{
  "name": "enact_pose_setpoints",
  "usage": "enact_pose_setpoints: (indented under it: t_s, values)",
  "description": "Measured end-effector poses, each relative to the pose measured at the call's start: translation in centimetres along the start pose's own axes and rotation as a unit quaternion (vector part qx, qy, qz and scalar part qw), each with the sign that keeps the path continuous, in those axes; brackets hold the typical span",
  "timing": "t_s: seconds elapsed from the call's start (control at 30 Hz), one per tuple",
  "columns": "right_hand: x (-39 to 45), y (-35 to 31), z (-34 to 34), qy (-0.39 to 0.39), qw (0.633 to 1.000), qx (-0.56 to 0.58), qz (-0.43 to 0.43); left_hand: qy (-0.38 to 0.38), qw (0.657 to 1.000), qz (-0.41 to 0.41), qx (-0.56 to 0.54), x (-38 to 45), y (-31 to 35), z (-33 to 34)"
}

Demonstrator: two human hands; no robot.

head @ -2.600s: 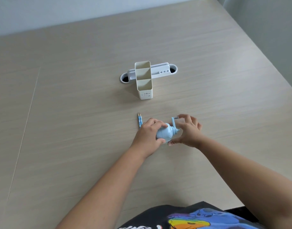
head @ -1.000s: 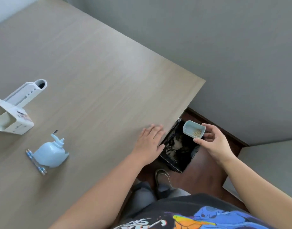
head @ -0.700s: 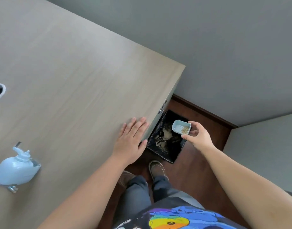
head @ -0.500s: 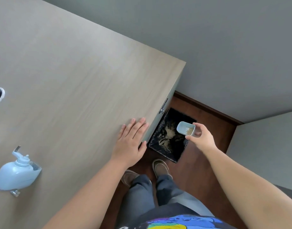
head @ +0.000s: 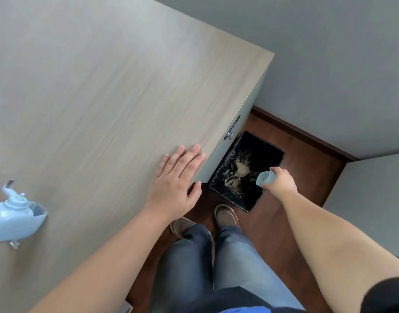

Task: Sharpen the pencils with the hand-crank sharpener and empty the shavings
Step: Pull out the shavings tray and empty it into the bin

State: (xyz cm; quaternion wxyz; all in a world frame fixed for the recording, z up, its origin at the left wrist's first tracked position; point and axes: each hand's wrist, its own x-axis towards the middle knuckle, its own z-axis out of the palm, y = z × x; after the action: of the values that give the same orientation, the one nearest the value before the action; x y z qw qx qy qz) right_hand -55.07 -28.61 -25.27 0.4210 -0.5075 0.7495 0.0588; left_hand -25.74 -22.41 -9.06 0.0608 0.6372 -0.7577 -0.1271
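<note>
1. One pale-blue sharpener [head: 15,219] stands on the table [head: 108,82] at the far left, partly cut off by the frame edge; its drawer slot gapes empty.
2. One left hand [head: 177,182] lies flat and spread, grasping nothing, at the table edge.
3. One black-lined bin [head: 245,170] sits on the floor, shavings [head: 240,170] inside.
4. One right hand [head: 278,181] grips one shavings tray [head: 265,178], tipped over the bin; its inside is hidden.
5. Two shoes [head: 225,214] show below; pencils cannot be made out.

Matt wood-grain table [head: 103,86], glossy blue plastic sharpener [head: 15,220], shiny black bin liner [head: 250,199]
</note>
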Motion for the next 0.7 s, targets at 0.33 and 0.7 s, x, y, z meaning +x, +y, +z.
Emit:
enact_pose_setpoints:
  t_s: [0.33, 0.7]
  values:
    - [5.0, -1.5, 5.7, -0.009, 0.98, -0.179, -0.08, 0.018, 1.0, -0.009, 0.014, -0.3, 0.2, 0.4]
    - [7.0, -1.9, 10.1, 0.023, 0.9, -0.395, -0.184, 0.023, 1.0, -0.012, 0.014, -0.4, 0.3, 0.7]
